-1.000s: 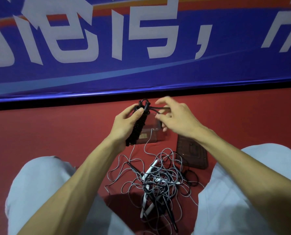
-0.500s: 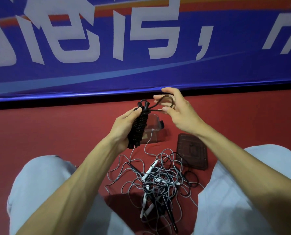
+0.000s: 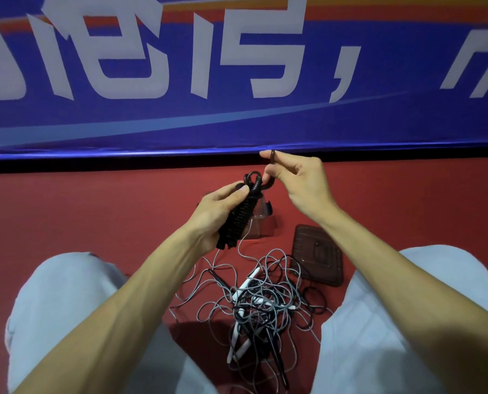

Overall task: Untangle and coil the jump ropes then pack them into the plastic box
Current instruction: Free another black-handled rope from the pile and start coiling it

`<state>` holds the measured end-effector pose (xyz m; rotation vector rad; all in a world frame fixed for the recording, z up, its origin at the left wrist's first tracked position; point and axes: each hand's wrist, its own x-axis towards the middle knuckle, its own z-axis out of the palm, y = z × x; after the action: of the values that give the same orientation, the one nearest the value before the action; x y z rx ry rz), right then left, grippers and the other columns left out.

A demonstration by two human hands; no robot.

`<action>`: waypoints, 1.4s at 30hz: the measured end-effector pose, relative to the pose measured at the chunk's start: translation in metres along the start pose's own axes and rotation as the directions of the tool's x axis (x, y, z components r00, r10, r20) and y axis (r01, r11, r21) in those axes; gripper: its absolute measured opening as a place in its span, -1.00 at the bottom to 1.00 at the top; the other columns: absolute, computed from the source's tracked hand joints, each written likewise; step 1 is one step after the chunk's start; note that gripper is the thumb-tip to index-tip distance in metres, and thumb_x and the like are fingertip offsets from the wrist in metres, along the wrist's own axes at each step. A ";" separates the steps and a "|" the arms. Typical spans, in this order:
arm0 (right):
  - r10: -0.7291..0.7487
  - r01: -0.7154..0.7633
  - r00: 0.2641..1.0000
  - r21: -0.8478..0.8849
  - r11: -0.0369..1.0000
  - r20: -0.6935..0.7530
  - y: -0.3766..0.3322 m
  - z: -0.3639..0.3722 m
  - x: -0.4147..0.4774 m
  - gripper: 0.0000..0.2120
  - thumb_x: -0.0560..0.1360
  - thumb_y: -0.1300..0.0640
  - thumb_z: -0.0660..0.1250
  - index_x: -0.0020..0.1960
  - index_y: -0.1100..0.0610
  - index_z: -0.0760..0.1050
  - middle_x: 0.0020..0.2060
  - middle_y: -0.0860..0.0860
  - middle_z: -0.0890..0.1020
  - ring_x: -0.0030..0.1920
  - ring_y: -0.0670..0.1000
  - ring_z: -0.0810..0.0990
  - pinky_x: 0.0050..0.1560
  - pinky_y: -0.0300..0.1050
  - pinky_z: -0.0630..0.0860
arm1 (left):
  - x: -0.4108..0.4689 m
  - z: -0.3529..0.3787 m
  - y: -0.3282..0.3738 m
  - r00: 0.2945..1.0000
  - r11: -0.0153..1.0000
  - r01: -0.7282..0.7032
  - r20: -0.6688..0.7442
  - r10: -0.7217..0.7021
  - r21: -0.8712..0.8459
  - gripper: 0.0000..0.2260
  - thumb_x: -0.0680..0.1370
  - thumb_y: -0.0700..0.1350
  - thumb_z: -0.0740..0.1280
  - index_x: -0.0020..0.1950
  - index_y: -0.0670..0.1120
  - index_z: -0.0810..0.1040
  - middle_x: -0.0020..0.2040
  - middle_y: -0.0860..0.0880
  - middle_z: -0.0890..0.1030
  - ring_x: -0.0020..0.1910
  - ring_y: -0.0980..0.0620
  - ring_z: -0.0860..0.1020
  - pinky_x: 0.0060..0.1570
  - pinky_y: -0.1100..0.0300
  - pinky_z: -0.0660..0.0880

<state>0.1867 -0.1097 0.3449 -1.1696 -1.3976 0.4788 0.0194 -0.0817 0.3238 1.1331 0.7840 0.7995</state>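
the black jump rope (image 3: 238,216), wound into a tight bundle, is hanging tilted in the air above the red floor (image 3: 95,211), its top leaning away from the person. the left hand (image 3: 213,213) is gripping it, fingers curled round the middle of the bundle and the thumb pressing near the top. a loose end (image 3: 269,185) is curving out of the top of the bundle and rising to the right hand (image 3: 296,180), which is pinching it between thumb and forefinger; the other fingers are bending loosely, slightly apart.

directly behind the bundle and partly hidden by it, the clear plastic box (image 3: 261,223) is sitting on the floor, open at the top. its dark lid (image 3: 316,255) is lying flat just to the right of the box, close to the right knee (image 3: 407,308).

nearer the person, between the right knee and the left knee (image 3: 66,308), a tangled pile (image 3: 262,305) of grey and black cords with white and black handles is lying on the floor. one grey strand is running from the pile up toward the box; where it ends is hidden by the bundle.

along the floor's far edge a blue banner (image 3: 237,123) with large white characters is standing.
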 end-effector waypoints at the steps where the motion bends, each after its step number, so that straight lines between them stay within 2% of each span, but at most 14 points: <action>1: -0.022 0.022 1.000 0.011 1.000 0.015 -0.003 0.002 -0.001 -0.86 0.53 0.29 0.33 -0.02 0.12 0.63 -0.26 0.12 0.69 -0.32 -0.25 0.53 -0.06 -0.35 0.48 | 0.000 0.000 0.000 1.000 1.000 -0.013 -0.001 0.013 0.012 -0.76 0.57 -0.08 0.35 0.22 -0.04 0.61 -0.08 -0.09 0.64 -0.30 0.02 0.56 -0.42 0.23 0.50; 3: -0.030 0.031 0.999 0.070 0.997 -0.017 -0.009 0.007 -0.003 -0.76 0.56 0.28 0.28 -0.20 0.04 0.57 -0.09 0.42 0.62 -0.38 -0.26 0.47 -0.22 -0.44 0.40 | 0.000 0.001 0.000 0.999 0.999 -0.040 -0.003 0.040 0.025 -0.73 0.56 -0.06 0.36 0.25 -0.04 0.59 -0.06 -0.10 0.65 -0.28 0.01 0.57 -0.39 0.24 0.51; 6: 0.066 -0.055 0.997 0.203 0.978 -0.048 -0.008 0.011 -0.001 -0.80 0.58 0.20 0.28 -0.18 0.08 0.60 -0.01 0.47 0.56 -0.32 -0.08 0.46 -0.32 -0.36 0.33 | -0.001 0.000 0.001 0.997 0.998 -0.070 -0.014 0.070 0.003 -0.78 0.57 -0.07 0.35 0.21 -0.02 0.61 -0.05 -0.09 0.66 -0.21 -0.01 0.56 -0.33 0.24 0.52; 9: 0.085 -0.092 0.995 0.176 0.980 0.045 0.000 0.010 0.003 -0.77 0.58 0.11 0.29 -0.16 0.20 0.62 -0.04 0.31 0.63 -0.26 0.11 0.33 -0.32 -0.25 0.28 | -0.003 -0.003 0.005 0.997 0.996 -0.077 -0.018 0.076 -0.039 -0.86 0.60 -0.07 0.31 0.11 0.05 0.63 -0.13 -0.03 0.67 -0.26 0.02 0.60 -0.30 0.21 0.52; 11: 0.070 -0.089 0.992 0.176 0.980 0.109 0.003 0.007 0.006 -0.68 0.54 0.09 0.26 0.00 0.36 0.60 -0.16 0.16 0.62 -0.22 0.13 0.35 -0.28 -0.24 0.33 | -0.004 -0.005 0.008 0.997 0.996 -0.081 -0.016 0.080 -0.039 -0.86 0.62 -0.07 0.29 0.07 0.07 0.64 -0.19 0.00 0.68 -0.30 0.04 0.61 -0.32 0.20 0.51; 13: 0.066 -0.088 0.988 0.166 0.982 0.137 0.004 0.004 0.006 -0.73 0.55 0.15 0.25 0.14 0.26 0.60 -0.16 0.12 0.60 -0.18 0.13 0.38 -0.26 -0.24 0.35 | -0.006 -0.007 0.009 0.997 0.996 -0.079 -0.020 0.078 -0.041 -0.87 0.62 -0.07 0.29 0.06 0.06 0.63 -0.21 0.00 0.68 -0.33 0.04 0.62 -0.35 0.21 0.52; 16: 0.080 -0.085 0.995 0.108 0.990 0.056 0.003 0.001 0.003 -0.82 0.58 0.23 0.28 0.11 0.20 0.62 -0.10 0.20 0.67 -0.20 0.05 0.49 -0.28 -0.19 0.39 | -0.005 -0.008 0.008 0.995 0.996 -0.086 -0.042 0.085 -0.023 -0.86 0.60 -0.06 0.31 0.11 0.06 0.63 -0.20 -0.01 0.69 -0.32 0.02 0.60 -0.36 0.20 0.53; 18: 0.077 -0.075 0.997 0.042 0.996 -0.029 0.003 0.002 0.001 -0.82 0.56 0.24 0.32 0.11 0.24 0.63 -0.21 0.07 0.70 -0.21 -0.10 0.59 -0.24 -0.17 0.52 | -0.006 -0.006 0.008 0.993 0.994 -0.107 -0.061 0.106 -0.016 -0.84 0.59 -0.08 0.33 0.15 0.03 0.62 -0.20 -0.01 0.70 -0.31 0.02 0.62 -0.42 0.23 0.54; 22: 0.022 -0.041 0.992 -0.148 0.988 -0.124 0.004 0.006 0.000 -0.87 0.49 0.15 0.41 -0.02 0.15 0.69 -0.29 -0.10 0.70 -0.16 -0.15 0.67 0.02 0.08 0.61 | -0.005 -0.003 0.006 0.973 0.978 -0.198 -0.110 0.204 0.066 -0.84 0.56 -0.11 0.38 0.13 0.03 0.62 -0.20 0.02 0.70 -0.31 0.08 0.65 -0.47 0.27 0.48; 29: 0.027 -0.081 0.992 -0.443 0.893 -0.126 -0.006 0.010 -0.003 -0.79 0.43 0.05 0.48 0.03 0.11 0.68 -0.05 -0.01 0.70 -0.11 -0.26 0.61 -0.07 -0.48 0.48 | 0.003 -0.008 -0.002 0.926 0.891 -0.292 -0.129 0.354 0.348 -0.82 0.57 -0.02 0.38 0.03 0.30 0.59 -0.29 0.16 0.67 -0.25 0.17 0.62 -0.19 0.21 0.51; 32: 0.032 -0.066 0.997 -0.546 0.835 -0.072 -0.006 0.011 -0.004 -0.78 0.45 0.07 0.47 0.05 0.14 0.67 -0.03 0.05 0.70 -0.04 -0.15 0.64 -0.06 -0.47 0.45 | 0.006 -0.010 -0.009 0.920 0.842 -0.272 -0.129 0.369 0.465 -0.74 0.51 0.07 0.41 0.19 0.29 0.57 -0.03 0.13 0.69 -0.01 0.09 0.64 0.11 0.04 0.57; 36: 0.024 -0.055 0.998 -0.597 0.801 -0.059 -0.005 0.010 -0.005 -0.80 0.47 0.08 0.45 0.05 0.14 0.68 -0.03 0.07 0.71 0.02 0.00 0.66 0.06 -0.23 0.53 | 0.002 -0.006 -0.008 0.905 0.756 -0.292 -0.086 0.417 0.586 -0.65 0.54 0.03 0.40 0.33 0.17 0.53 0.14 0.15 0.64 0.09 0.17 0.59 0.14 0.26 0.51; 39: -0.002 -0.052 0.996 -0.635 0.771 -0.084 -0.001 0.011 -0.006 -0.84 0.48 0.07 0.42 -0.06 0.14 0.71 -0.16 0.08 0.73 -0.09 0.07 0.67 0.02 -0.08 0.57 | 0.001 -0.001 -0.008 0.894 0.704 -0.321 -0.043 0.446 0.634 -0.64 0.55 -0.01 0.40 0.35 0.13 0.53 0.13 0.17 0.62 0.00 0.34 0.56 -0.10 0.56 0.40; 42: 0.020 -0.125 0.983 -0.585 0.801 -0.182 0.004 0.012 -0.005 -0.87 0.44 0.06 0.46 -0.20 0.11 0.70 -0.30 0.00 0.70 -0.24 0.00 0.64 -0.09 -0.08 0.56 | -0.002 0.002 -0.010 0.886 0.679 -0.349 -0.007 0.463 0.646 -0.66 0.56 -0.08 0.39 0.32 0.12 0.53 0.02 0.24 0.59 -0.14 0.49 0.52 -0.24 0.60 0.37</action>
<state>0.1762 -0.1082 0.3369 -1.7347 -1.3973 -0.0320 0.0217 -0.0872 0.3150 1.9209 0.9985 1.0556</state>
